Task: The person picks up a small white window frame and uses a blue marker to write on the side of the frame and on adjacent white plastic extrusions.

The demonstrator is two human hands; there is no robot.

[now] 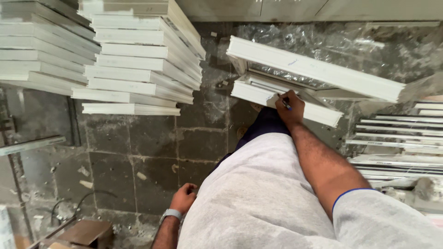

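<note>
Right hand (290, 109): centre frame, closed around a blue pen (285, 104), its tip on a white frame section (295, 76).
Left hand (183, 198): lower centre, loosely curled, holding nothing.
Stacked white profiles (138, 64): upper left.

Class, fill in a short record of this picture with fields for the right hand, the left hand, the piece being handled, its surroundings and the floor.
Right hand: right hand grips a pen, tip against the white frame piece
Left hand: left hand hangs by the grey shirt, holding nothing visible; a wristwatch on the wrist
Piece: long, white, tilted, with more white profiles beneath
Surroundings: stack of white profiles at upper left; more profiles at right
Floor: dark tiled floor, dusty, with debris
</note>
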